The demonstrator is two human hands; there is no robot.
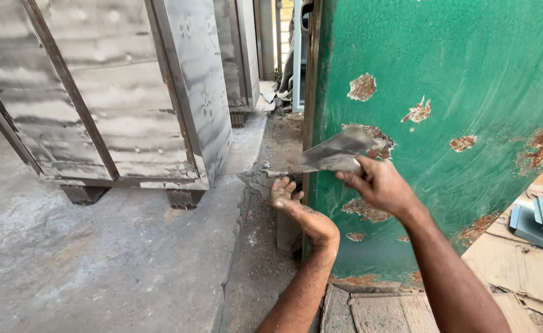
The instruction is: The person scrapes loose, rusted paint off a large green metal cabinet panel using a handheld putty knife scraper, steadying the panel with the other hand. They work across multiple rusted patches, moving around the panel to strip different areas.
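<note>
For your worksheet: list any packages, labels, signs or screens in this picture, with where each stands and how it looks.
No labels, signs or screens show.
Flattened cardboard: brown sheets on the floor, lower right, beside the green panel.
Grey-blue flat pieces: on that cardboard, right edge; kind unclear.

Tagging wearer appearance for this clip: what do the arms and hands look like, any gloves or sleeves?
Both bare: no gloves, no sleeves in view, no watch or rings visible. Left hand and forearm carry pale dust and smudges; right hand looks cleaner.

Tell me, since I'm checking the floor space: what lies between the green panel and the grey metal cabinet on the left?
In the head view, a dusty concrete floor strip with rubble, plus the left hand, lies between the green panel and the grey cabinet.
</note>
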